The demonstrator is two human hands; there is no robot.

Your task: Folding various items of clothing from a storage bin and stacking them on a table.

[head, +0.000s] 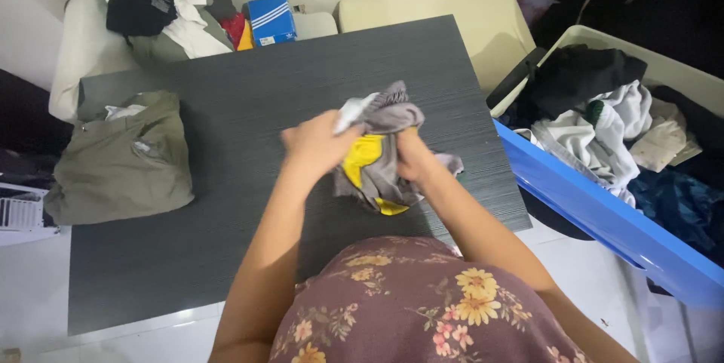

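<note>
My left hand (320, 140) and my right hand (413, 155) are both on a small grey and yellow garment (377, 155), held bunched just above the middle of the dark table (249, 106); my left fingers are closed on its upper edge, where a pale strip sticks out, and my right fingers are closed into the cloth on the other side, so the piece hangs between them instead of lying flat; gripping it from two sides like this keeps the loose fabric under control. To my left on the table sits a folded olive garment (124, 155), well apart from my hands, squared off and out of the way. To my right, just beside the table's edge, stands a blue-rimmed basket (603, 216) full of mixed clothes, within easy reach. Beyond the far edge lies a heap of clothes (170, 8) with a blue box (271, 19) next to it.
</note>
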